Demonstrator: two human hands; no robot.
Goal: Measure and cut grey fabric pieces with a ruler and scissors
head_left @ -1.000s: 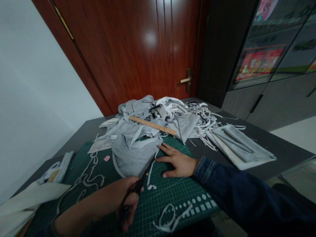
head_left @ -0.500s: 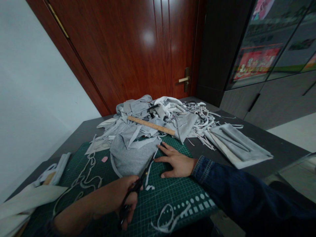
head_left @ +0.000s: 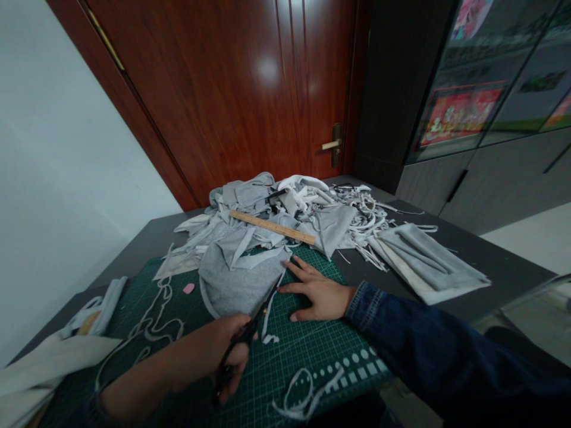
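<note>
My left hand (head_left: 223,351) grips black scissors (head_left: 250,330), their blades pointing up along the right edge of a grey fabric piece (head_left: 236,282) that lies on the green cutting mat (head_left: 303,356). My right hand (head_left: 319,292) lies flat and open on the mat just right of the blades, fingers spread toward the fabric's edge. A thin white strip (head_left: 269,318) hangs from the cut edge beside the scissors.
A heap of grey and white fabric scraps (head_left: 307,214) with a wooden ruler (head_left: 272,226) on it lies behind the mat. Folded grey cloth (head_left: 423,255) sits at right. Loose strips (head_left: 154,321) and a pink chalk (head_left: 189,288) lie on the mat's left; white pieces (head_left: 49,356) at far left.
The scissors have moved a little forward along the fabric's right edge. My right hand stays flat on the mat.
</note>
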